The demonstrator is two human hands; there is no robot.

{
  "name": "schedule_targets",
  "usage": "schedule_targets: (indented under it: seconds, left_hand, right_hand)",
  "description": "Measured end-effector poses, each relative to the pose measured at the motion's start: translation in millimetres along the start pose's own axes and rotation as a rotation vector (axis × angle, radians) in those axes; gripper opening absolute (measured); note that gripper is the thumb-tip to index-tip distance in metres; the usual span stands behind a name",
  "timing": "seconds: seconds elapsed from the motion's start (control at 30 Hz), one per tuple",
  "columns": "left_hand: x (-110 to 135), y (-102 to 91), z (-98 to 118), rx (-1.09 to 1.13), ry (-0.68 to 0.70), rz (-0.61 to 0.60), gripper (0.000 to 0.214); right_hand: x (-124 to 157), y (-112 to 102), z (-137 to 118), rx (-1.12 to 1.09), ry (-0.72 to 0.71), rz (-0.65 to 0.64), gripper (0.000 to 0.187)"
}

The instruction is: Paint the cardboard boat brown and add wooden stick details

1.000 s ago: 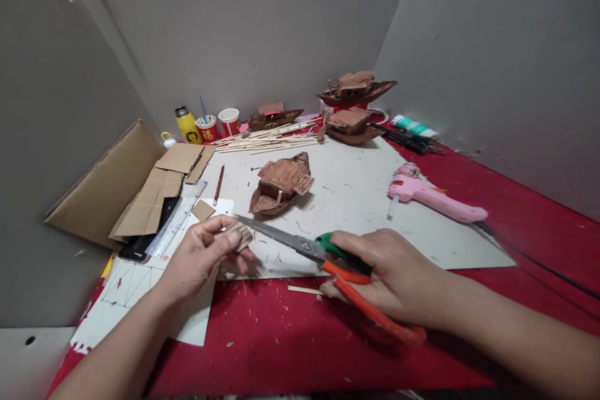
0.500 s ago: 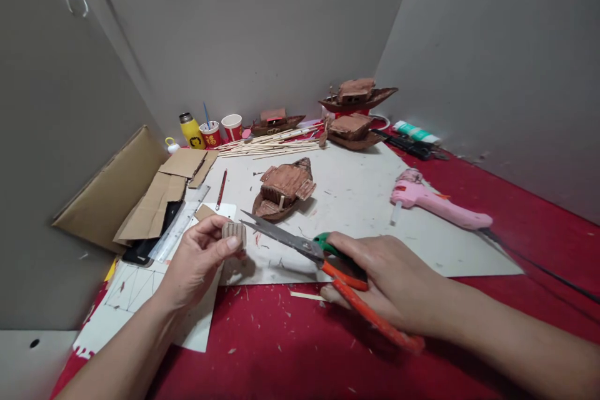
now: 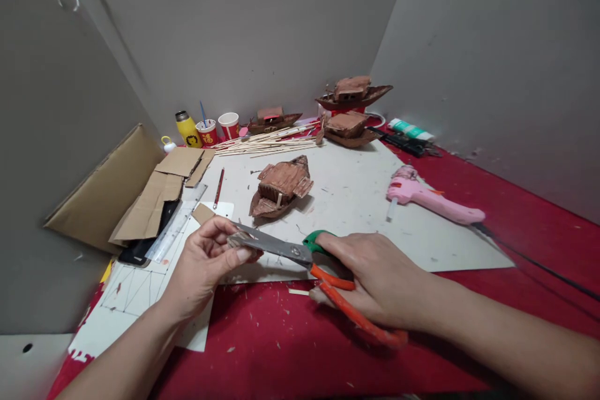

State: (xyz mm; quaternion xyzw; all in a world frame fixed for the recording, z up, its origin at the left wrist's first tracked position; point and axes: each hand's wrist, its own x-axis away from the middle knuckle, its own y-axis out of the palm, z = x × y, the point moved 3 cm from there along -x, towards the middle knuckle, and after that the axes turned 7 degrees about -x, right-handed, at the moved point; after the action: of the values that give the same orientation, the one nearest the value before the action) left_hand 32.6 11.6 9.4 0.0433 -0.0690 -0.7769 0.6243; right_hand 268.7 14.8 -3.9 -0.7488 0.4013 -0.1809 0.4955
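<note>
My right hand is closed round the handles of a pair of scissors, one handle green and one orange. The blades point left and reach over a small ribbed piece of cardboard, pinched between the thumb and fingers of my left hand. The blades and fingers partly hide that piece, so I cannot tell whether it is between the blades. Just beyond the blades, a brown model boat with a roofed cabin rests on the white board.
A pink glue gun lies at right, its cord trailing off. Cardboard pieces, a clear ruler and a red pencil are at left. Thin sticks, paper cups and more model boats line the back.
The scissors have moved left, bringing their blades over the cardboard piece. My left hand has turned the piece, so its ribbed face shows less. The view has shifted slightly.
</note>
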Motion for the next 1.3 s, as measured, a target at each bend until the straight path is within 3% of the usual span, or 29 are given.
schedule_targets:
  seconds: [0.6,0.9,1.13,1.3]
  left_hand:
    - [-1.7,0.5,-3.8,-0.047,-0.040,0.033,0.030]
    - [-4.5,-2.3,-2.9,-0.079,-0.088,0.011,0.033]
    - [-6.7,-9.6,1.5,-0.169,-0.042,-0.018,0.023]
    - [-10.2,-9.4,0.9,-0.117,-0.027,-0.021,0.018]
  right_hand:
    - [5.4,0.5,3.4,0.119,-0.119,0.120,0.039]
    - [5.3,-3.3,4.3,0.174,-0.085,0.090,0.041]
    - [23.5,-24.5,21.1,0.332,0.110,0.080,0.042]
    - [53.2,-31.4,48.7,0.488,0.304,-0.050,0.043]
